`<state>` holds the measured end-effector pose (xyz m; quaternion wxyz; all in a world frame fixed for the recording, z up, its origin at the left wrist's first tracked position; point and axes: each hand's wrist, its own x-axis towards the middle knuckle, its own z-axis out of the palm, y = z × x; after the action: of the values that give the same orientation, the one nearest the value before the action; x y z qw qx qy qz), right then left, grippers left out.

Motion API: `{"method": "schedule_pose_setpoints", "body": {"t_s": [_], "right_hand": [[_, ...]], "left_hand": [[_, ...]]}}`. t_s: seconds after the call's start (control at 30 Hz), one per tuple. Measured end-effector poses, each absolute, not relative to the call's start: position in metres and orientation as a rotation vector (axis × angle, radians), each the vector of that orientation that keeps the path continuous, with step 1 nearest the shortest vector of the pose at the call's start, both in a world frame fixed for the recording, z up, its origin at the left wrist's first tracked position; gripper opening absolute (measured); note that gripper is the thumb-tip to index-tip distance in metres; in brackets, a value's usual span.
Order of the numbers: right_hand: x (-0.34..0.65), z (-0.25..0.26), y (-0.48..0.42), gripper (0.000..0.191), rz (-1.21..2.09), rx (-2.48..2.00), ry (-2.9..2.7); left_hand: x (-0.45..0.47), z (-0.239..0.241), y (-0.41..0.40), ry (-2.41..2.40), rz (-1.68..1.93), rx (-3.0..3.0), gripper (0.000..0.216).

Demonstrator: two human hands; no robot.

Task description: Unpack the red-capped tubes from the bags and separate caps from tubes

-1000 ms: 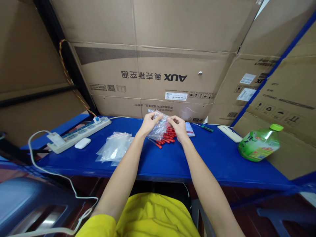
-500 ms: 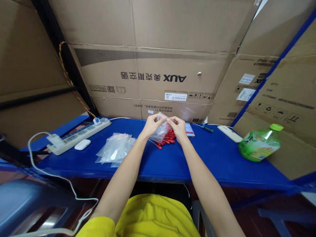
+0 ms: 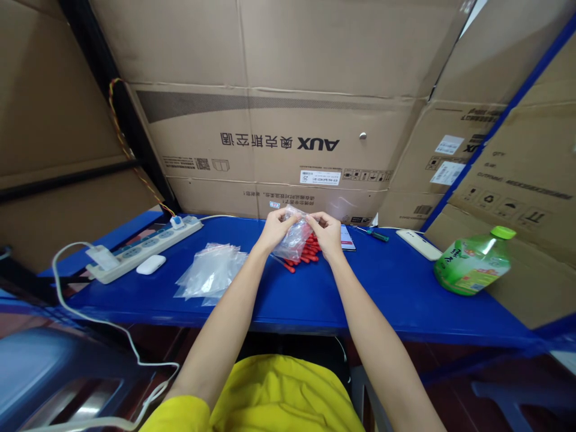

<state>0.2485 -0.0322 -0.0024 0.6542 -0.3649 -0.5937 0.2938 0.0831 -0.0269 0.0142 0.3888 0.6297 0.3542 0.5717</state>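
At the nine o'clock end of the blue worktop (image 3: 396, 288) we saw a white power strip (image 3: 144, 245) lying aslant, with a small white case (image 3: 150, 264) just beside it at its five o'clock. Next along, a loose pile of clear bags (image 3: 210, 273) lay flat on the worktop, apart from both hands.

Near the middle, the left hand (image 3: 273, 229) was raised just above the worktop, its fingers (image 3: 288, 219) pinched together on the upper edge of a small clear bag (image 3: 294, 239). That bag hung between the two hands, off the surface. Red showed through it, but we could not tell whether that was inside the bag or behind it. At the bag's six o'clock a heap of red sticks (image 3: 302, 258) lay on the worktop.

The right hand (image 3: 328, 234) faced the left, its fingers (image 3: 315, 219) clamped on the same bag's edge from three o'clock. Just past that hand lay a phone (image 3: 346, 237), then a green-handled screwdriver (image 3: 377, 235) and a white handset (image 3: 418, 244). At the three o'clock end a green bottle (image 3: 472, 264) lay on its side, cap pointing to two o'clock, near a cardboard box (image 3: 531, 198).
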Motion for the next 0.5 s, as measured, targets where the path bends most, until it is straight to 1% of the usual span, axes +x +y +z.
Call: {"method": "schedule_pose_setpoints", "body": {"t_s": [0.23, 0.5], "right_hand": [[0.2461, -0.0021, -0.0334, 0.037, 0.736, -0.81, -1.347], [0.2443, -0.0021, -0.0349, 0.034, 0.705, -0.791, -1.365]], "left_hand": [[0.0825, 0.0107, -0.0242, 0.865, 1.42, 1.635, 0.043], [0.0844, 0.0125, -0.027, 0.847, 1.451, 1.67, 0.041]]}}
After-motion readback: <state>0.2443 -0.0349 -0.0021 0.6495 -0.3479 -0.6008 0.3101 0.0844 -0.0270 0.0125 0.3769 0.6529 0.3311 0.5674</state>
